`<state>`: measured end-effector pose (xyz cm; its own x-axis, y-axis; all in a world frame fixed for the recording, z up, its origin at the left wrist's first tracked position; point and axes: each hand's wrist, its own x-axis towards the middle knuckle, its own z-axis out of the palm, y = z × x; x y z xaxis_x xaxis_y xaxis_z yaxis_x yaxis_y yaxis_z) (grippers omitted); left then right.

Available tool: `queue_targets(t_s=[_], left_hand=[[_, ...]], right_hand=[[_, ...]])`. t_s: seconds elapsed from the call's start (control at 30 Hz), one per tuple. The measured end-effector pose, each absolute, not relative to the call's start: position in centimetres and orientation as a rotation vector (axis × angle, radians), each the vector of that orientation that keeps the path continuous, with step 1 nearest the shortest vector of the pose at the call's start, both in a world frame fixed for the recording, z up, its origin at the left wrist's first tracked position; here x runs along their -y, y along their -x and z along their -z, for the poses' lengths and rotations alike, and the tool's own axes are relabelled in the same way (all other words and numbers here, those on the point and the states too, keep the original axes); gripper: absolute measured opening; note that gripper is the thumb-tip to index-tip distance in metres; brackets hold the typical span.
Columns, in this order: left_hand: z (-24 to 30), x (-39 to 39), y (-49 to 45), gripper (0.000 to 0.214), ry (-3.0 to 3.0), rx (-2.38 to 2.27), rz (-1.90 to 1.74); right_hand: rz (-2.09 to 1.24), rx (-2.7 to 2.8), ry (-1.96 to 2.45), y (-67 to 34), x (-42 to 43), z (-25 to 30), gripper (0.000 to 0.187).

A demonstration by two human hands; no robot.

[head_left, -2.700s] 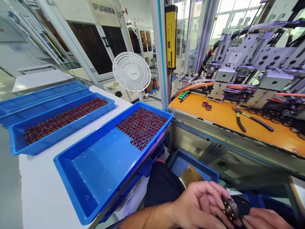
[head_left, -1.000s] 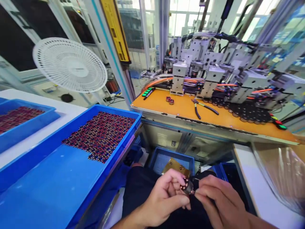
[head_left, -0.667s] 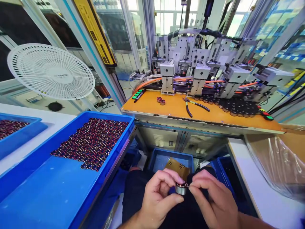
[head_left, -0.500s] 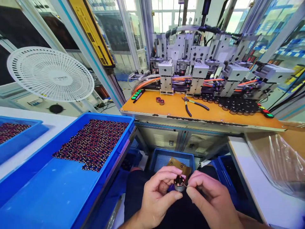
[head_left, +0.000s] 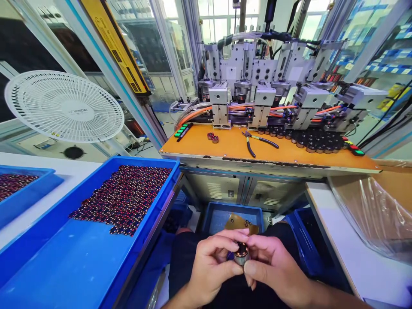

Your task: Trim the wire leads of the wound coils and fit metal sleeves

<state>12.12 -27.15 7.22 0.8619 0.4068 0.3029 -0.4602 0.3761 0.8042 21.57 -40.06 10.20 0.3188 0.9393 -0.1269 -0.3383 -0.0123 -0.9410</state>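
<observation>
A small ring-shaped motor stator (head_left: 240, 259), with a metallic outside and copper windings showing inside its top, is held above my lap. My left hand (head_left: 214, 259) grips it from the left, thumb at the near side and fingers along the far rim. From the right, my right hand (head_left: 275, 266) closes on the same part, its thumb on the near side and its index finger at the top edge. Both thumbs almost meet in front of the stator. Its lower part is partly hidden by my fingers.
A blue tray (head_left: 80, 257) on the left holds many small wound parts (head_left: 128, 193). On the orange bench (head_left: 193, 150) lie pliers (head_left: 257, 139), two wound parts (head_left: 213, 137) and several dark cylinders (head_left: 317, 140) before a machine (head_left: 264, 81). A blue bin (head_left: 212, 214) stands below.
My right hand, which pinched a thin wire at the stator's right side, has moved left onto the stator itself. The view has shifted slightly.
</observation>
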Motion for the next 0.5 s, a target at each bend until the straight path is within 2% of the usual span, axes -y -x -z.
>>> queue_targets(t_s=[0.1, 0.13, 0.2, 0.3, 0.4, 0.5], left_hand=[[-6.6, 26.9, -12.9, 0.008, -0.926, -0.079, -0.520], [-6.3, 26.8, -13.3, 0.010, -0.902, -0.176, -0.517], [-5.5, 26.5, -14.1, 0.018, -0.923, -0.400, -0.528], [-4.9, 26.4, -14.0, 0.017, -1.049, -0.602, -0.609], [-5.6, 27.0, -12.5, 0.015, -1.459, -0.439, -0.807], [-7.2, 27.8, -11.2, 0.036, -1.815, -0.135, -0.996]], right_hand=[[-0.964, 0.737, 1.201, -21.7, 40.0, -9.9, 0.032], [-0.830, 0.797, 1.248, -21.8, 40.0, -9.8, 0.026], [-0.433, 1.005, 1.378, -22.4, 40.2, -9.5, 0.017], [0.306, 1.335, 1.586, -23.6, 40.5, -8.9, 0.020], [0.750, 1.525, 1.638, -24.8, 40.7, -8.1, 0.020], [0.870, 1.621, 1.597, -25.3, 41.0, -7.3, 0.019]])
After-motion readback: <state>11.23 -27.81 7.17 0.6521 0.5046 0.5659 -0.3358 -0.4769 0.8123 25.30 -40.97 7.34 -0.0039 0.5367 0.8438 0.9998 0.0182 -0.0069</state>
